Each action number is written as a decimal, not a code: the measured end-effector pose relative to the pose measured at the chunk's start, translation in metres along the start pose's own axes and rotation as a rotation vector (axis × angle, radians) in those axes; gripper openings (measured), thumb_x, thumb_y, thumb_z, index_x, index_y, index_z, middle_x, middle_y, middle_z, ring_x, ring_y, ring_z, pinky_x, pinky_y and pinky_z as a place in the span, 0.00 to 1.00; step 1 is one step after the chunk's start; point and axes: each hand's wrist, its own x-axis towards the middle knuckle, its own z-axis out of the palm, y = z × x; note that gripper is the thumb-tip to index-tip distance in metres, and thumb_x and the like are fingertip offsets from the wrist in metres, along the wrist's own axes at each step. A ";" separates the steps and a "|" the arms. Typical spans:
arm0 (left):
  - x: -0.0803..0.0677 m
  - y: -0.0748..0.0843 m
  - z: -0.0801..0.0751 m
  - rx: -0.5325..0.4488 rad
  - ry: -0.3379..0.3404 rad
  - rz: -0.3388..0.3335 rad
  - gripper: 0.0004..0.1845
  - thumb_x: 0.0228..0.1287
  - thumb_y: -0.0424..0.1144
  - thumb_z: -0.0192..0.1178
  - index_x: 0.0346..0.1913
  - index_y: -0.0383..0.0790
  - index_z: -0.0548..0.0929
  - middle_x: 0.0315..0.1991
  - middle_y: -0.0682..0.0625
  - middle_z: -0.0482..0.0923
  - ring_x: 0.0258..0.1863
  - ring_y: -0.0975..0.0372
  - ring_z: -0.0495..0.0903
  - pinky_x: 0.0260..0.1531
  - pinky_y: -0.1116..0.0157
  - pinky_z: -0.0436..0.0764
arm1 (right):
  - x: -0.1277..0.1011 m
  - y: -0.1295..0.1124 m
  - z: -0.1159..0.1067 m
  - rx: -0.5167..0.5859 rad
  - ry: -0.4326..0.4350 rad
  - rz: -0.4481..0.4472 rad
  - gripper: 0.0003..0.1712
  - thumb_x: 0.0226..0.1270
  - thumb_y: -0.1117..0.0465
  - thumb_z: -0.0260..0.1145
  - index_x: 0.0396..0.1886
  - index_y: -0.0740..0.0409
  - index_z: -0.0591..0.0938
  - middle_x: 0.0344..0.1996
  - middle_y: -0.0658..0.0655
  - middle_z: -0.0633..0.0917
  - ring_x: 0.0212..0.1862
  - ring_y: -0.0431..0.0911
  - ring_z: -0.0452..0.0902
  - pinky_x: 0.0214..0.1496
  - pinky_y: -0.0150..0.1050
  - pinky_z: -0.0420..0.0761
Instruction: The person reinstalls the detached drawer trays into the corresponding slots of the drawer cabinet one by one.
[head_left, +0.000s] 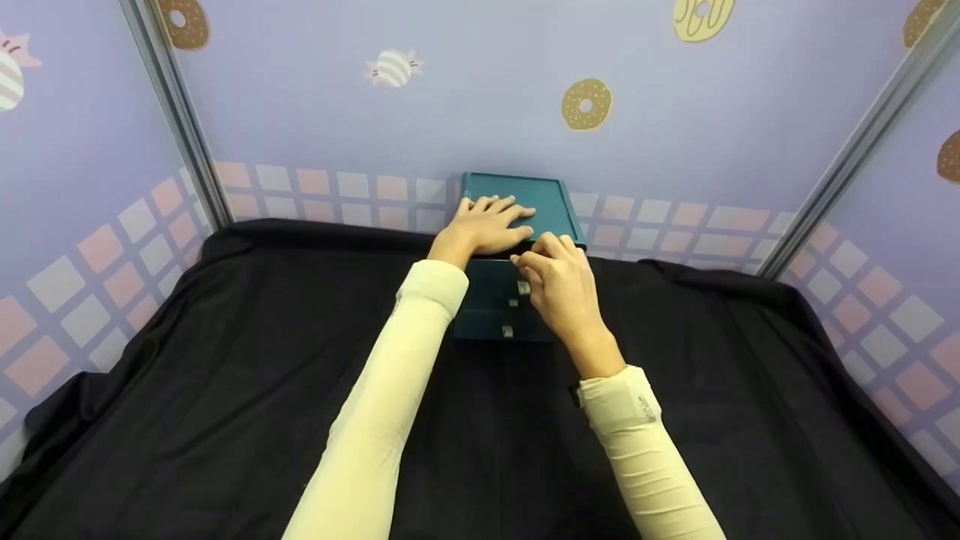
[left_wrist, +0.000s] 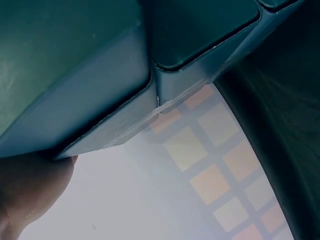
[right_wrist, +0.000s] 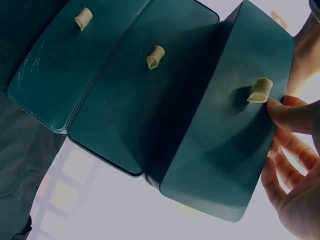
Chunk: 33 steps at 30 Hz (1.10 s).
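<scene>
A teal drawer chest (head_left: 517, 225) stands at the upper centre of the head view, backed against the patterned rear wall (head_left: 450, 97), so nothing passes behind it. The left hand (head_left: 487, 223) covers its top; the right hand (head_left: 562, 289) blocks the top drawer (right_wrist: 235, 130), which sticks out. Black cloth (head_left: 225, 390) lies open across the lower frame and both sides. Metal corner posts (head_left: 180, 112) close the upper corners.

Black cloth (head_left: 225, 390), pastel candy-print walls (head_left: 450, 112).
</scene>
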 end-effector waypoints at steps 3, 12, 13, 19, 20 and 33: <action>0.000 0.000 -0.002 -0.003 -0.005 0.002 0.32 0.84 0.62 0.39 0.85 0.64 0.58 0.88 0.51 0.45 0.87 0.50 0.42 0.82 0.41 0.36 | 0.002 0.001 0.001 -0.011 0.005 -0.005 0.11 0.75 0.60 0.70 0.31 0.57 0.92 0.33 0.56 0.79 0.37 0.55 0.72 0.40 0.51 0.76; -0.001 -0.001 -0.004 0.003 0.013 -0.009 0.32 0.85 0.62 0.39 0.85 0.64 0.59 0.88 0.51 0.45 0.87 0.49 0.42 0.82 0.41 0.38 | 0.008 0.001 0.007 -0.016 0.025 -0.021 0.10 0.75 0.60 0.70 0.33 0.56 0.93 0.29 0.56 0.76 0.33 0.54 0.69 0.39 0.49 0.75; -0.002 -0.001 -0.005 0.001 0.009 -0.011 0.32 0.85 0.62 0.39 0.85 0.64 0.59 0.88 0.51 0.45 0.87 0.49 0.42 0.82 0.41 0.38 | 0.009 0.002 0.007 -0.015 0.022 -0.018 0.09 0.74 0.60 0.70 0.34 0.55 0.93 0.29 0.56 0.77 0.33 0.54 0.69 0.39 0.49 0.75; -0.002 0.001 -0.004 -0.026 -0.024 0.000 0.32 0.84 0.63 0.40 0.85 0.63 0.59 0.88 0.50 0.44 0.87 0.49 0.41 0.82 0.41 0.35 | 0.006 0.004 0.010 -0.002 0.014 0.024 0.05 0.68 0.66 0.73 0.38 0.55 0.94 0.32 0.55 0.82 0.35 0.55 0.71 0.41 0.50 0.77; -0.001 0.001 -0.004 -0.026 -0.024 0.001 0.32 0.84 0.63 0.40 0.85 0.63 0.59 0.88 0.51 0.45 0.87 0.49 0.41 0.82 0.41 0.35 | 0.006 0.005 0.010 0.001 0.011 0.034 0.06 0.67 0.67 0.73 0.38 0.55 0.94 0.33 0.55 0.83 0.36 0.55 0.72 0.42 0.50 0.77; 0.000 -0.001 -0.008 -0.048 -0.052 0.000 0.32 0.83 0.63 0.41 0.85 0.64 0.59 0.88 0.52 0.44 0.87 0.50 0.41 0.82 0.44 0.40 | 0.011 0.007 0.021 0.006 0.084 0.107 0.03 0.64 0.69 0.75 0.32 0.59 0.89 0.34 0.56 0.85 0.39 0.56 0.76 0.46 0.51 0.79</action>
